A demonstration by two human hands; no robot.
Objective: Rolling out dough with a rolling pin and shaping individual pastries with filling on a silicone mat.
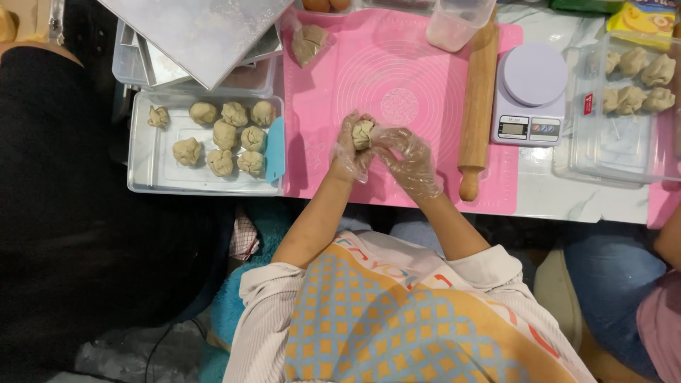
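left hand (pixel 349 150): in a clear plastic glove, cupped around the dough ball (pixel 362 134), fingers curled up its left side, grasping it.
right hand (pixel 410 160): also gloved, fingertips pinching the right edge of the same dough ball, so both hands grip one piece.
dough ball: beige, lumpy, pleated on top, held just above the pink mat (pixel 319 106), near the mat's printed circles, not resting on it.
pink mat: lies flat on the white marble table (pixel 560 202), its near edge just in front of the person's arms.
metal tray (pixel 152 174): to the person's left, touching the mat's left edge; holds nine finished dough balls (pixel 225 135) in loose rows, one sitting apart in the far left corner.
scraper (pixel 275 149): light blue, lying on the tray's right rim, between tray and mat.
rolling pin (pixel 477 99): wooden, lying lengthwise on the mat's right side, well apart from the hands.
scale (pixel 532 96): small lilac kitchen scale just beside the rolling pin, platform bare.
clear box (pixel 603 152): right of the scale; more dough pieces (pixel 638 81) clustered at its far end.
plastic cup (pixel 457 21): clear, at the mat's far edge, touching the pin's far end.
bagged dough (pixel 308 42): a lump in clear wrap at the mat's far left corner.
other person (pixel 656 284): seated at the right edge, only an arm and a denim leg in view.
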